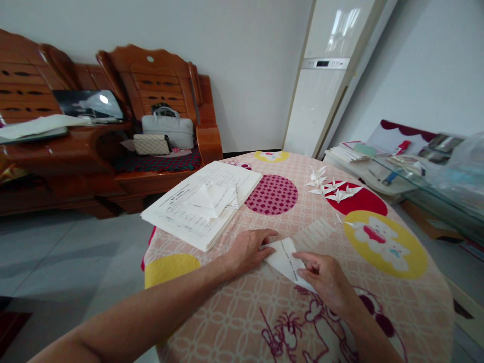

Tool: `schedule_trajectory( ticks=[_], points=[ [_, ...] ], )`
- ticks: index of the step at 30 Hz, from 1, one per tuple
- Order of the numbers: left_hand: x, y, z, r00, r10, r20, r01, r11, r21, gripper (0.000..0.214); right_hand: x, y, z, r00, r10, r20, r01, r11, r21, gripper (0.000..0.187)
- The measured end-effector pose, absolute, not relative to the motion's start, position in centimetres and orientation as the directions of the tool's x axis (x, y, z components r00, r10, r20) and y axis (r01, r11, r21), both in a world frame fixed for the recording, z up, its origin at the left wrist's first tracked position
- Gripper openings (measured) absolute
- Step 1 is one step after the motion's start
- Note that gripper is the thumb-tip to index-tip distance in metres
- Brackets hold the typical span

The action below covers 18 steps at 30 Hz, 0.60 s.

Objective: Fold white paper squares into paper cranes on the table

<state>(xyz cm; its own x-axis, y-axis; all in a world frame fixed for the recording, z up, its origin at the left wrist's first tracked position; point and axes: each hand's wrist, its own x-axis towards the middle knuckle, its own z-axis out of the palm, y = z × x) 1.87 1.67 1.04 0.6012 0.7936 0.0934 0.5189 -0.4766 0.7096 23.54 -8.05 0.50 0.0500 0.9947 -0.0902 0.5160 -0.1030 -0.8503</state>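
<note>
A small folded white paper [284,258] lies on the pink patterned tablecloth [242,312] of a round table. My left hand [249,248] rests flat on the paper's left edge with fingers stretched out. My right hand [325,279] presses down on the paper's right part, fingers bent and held together. Several finished white paper cranes [329,188] stand further back on the cloth. A stack of printed sheets [202,201] with a few folded pieces on top lies to the left.
A carved wooden bench [151,101] with a grey handbag [168,128] and a quilted purse [151,144] stands behind the table. A tall white air conditioner [325,75] is in the corner. A glass shelf [423,176] with books and clutter is at right.
</note>
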Motion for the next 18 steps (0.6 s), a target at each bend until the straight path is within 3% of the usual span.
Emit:
schedule_trajectory(
  ticks=[18],
  points=[
    [2.52, 1.69, 0.74, 0.532, 0.844, 0.067, 0.623, -0.443, 0.645, 0.04, 23.31, -8.39, 1.19, 0.039, 0.968, -0.247, 0.487, -0.235, -0.841, 0.057]
  ],
)
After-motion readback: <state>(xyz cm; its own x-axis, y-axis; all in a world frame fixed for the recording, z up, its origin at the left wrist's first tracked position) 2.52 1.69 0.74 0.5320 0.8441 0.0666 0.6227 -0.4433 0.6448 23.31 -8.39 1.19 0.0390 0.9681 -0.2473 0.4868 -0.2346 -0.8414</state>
